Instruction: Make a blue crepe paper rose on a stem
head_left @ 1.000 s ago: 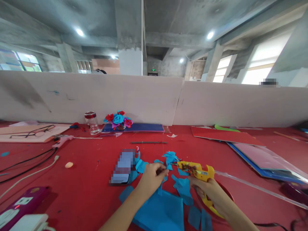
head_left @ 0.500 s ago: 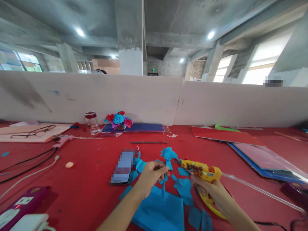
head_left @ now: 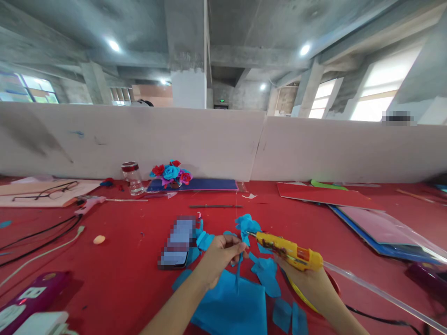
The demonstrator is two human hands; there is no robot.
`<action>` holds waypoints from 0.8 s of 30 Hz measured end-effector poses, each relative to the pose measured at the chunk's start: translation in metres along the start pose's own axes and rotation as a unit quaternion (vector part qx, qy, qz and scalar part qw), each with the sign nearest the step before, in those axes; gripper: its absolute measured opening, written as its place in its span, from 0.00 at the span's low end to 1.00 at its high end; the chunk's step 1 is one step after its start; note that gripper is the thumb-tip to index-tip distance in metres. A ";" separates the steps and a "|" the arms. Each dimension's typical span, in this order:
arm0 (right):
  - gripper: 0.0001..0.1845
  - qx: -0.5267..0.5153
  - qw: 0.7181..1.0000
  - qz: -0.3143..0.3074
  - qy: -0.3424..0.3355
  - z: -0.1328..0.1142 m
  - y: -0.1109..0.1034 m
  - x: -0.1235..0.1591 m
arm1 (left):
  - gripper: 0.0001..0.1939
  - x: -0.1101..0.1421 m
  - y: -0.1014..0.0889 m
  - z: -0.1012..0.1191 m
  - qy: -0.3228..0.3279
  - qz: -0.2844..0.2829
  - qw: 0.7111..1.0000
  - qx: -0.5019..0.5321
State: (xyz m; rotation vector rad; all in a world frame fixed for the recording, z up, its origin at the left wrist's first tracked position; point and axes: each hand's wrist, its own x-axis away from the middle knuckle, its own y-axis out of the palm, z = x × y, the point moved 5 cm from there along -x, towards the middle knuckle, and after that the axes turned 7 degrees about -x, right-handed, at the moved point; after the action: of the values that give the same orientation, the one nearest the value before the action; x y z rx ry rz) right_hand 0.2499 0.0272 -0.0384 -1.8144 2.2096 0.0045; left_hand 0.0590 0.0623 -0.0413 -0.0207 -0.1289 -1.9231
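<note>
My left hand (head_left: 225,256) pinches the stem of a blue paper flower (head_left: 247,224), whose ruffled head stands above my fingertips. A thin blue strip hangs down below that hand. In my right hand (head_left: 302,279) is a yellow hot glue gun (head_left: 291,250), its nozzle touching or very close to the base of the flower head. A clear glue stick (head_left: 370,286) sticks out from the gun's rear. Beneath the hands lies a stack of blue paper (head_left: 233,304). Cut blue petals (head_left: 266,274) are scattered beside it, and a yellow ring-shaped thing is partly hidden under my right hand.
A phone (head_left: 179,242) lies left of my left hand. Farther back stand a lidded glass jar (head_left: 132,178) and a bunch of paper flowers (head_left: 172,174). Coloured sheets (head_left: 380,225) are at right; a purple power strip (head_left: 33,298) and cables are at left.
The glue gun has tilted and moved left, bringing its nozzle onto or right by the flower's base. My left hand stays nearly still with the flower turned slightly.
</note>
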 end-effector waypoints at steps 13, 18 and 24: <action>0.12 -0.045 0.999 -0.001 0.008 0.009 0.002 -0.007 | 0.16 -0.001 0.001 0.003 0.007 0.018 0.999 -0.042; 0.12 -0.056 0.998 -0.003 0.009 0.007 -0.001 -0.001 | 0.15 0.000 -0.002 0.005 0.005 0.019 1.000 0.012; 0.13 -0.048 0.997 0.065 0.015 -0.005 -0.011 0.002 | 0.12 0.001 -0.005 0.001 -0.063 0.010 0.988 0.139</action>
State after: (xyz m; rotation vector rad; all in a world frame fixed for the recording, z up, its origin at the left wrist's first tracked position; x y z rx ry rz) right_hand 0.2595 0.0219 -0.0323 -1.7251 2.3827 0.1119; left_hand 0.0543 0.0635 -0.0404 0.0421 -0.4786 -1.8687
